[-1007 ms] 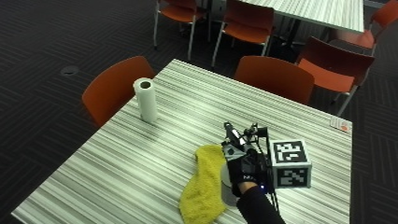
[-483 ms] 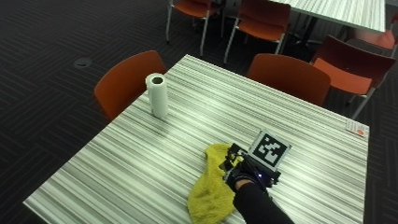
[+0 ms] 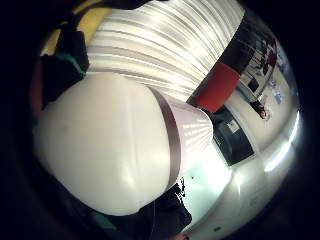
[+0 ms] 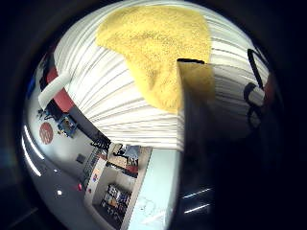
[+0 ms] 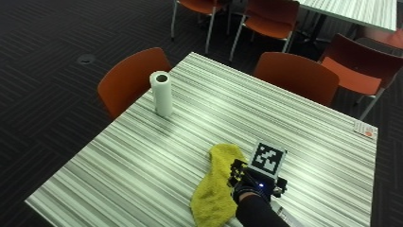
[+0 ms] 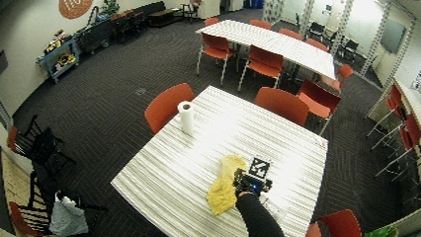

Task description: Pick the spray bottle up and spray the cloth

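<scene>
Striped table (image 5: 207,113) with a yellow cloth (image 5: 214,189) lying crumpled near its front edge. The gloved right hand (image 5: 252,185) sits just beside the cloth, on the side away from the paper towel roll (image 5: 162,93), which stands upright well apart from the cloth near the table's far edge. A white spray bottle (image 3: 115,145) fills the little-finger palm view, close against the palm; whether the fingers are curled round it cannot be told.

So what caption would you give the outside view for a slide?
Gloved right hand beside a yellow cloth on a striped table, paper towel roll standing near the far edge.
</scene>
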